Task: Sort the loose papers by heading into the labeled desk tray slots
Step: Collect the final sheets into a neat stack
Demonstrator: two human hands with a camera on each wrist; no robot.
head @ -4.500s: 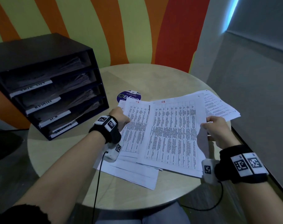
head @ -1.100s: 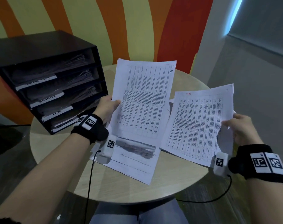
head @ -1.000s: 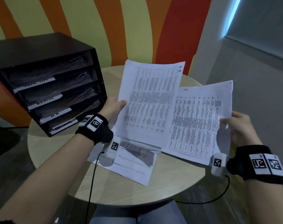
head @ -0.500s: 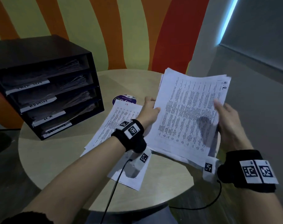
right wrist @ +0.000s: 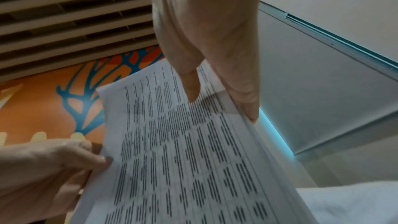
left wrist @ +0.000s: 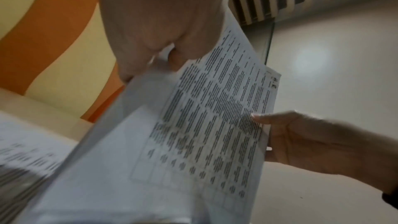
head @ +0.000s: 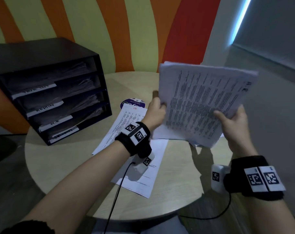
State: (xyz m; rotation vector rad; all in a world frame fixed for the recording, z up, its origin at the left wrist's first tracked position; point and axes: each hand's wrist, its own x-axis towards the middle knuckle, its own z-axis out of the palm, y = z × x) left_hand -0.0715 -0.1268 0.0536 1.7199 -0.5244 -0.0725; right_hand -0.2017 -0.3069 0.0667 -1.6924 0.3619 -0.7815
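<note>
A stack of printed sheets marked "HR" [head: 200, 105] is lifted above the right side of the round table [head: 59, 157], tilted up. My left hand [head: 156, 112] pinches its left edge and my right hand [head: 231, 122] grips its lower right edge, thumb on top. The wrist views show the same stack [left wrist: 204, 125] [right wrist: 183, 151] held between both hands. Loose papers [head: 126, 129] lie flat on the table under my left wrist. The black desk tray [head: 47, 92] with several labelled slots, each holding papers, stands at the table's left.
A purple round sticker or disc [head: 132, 103] lies on the table beyond the loose papers. A striped orange, green and red wall stands behind. Grey wall and a lit window edge are at the right. Cables hang from both wrist cameras.
Earlier each hand held a separate HR sheet. They have been brought together into one stack, now held by both hands and raised a little higher at the right.
</note>
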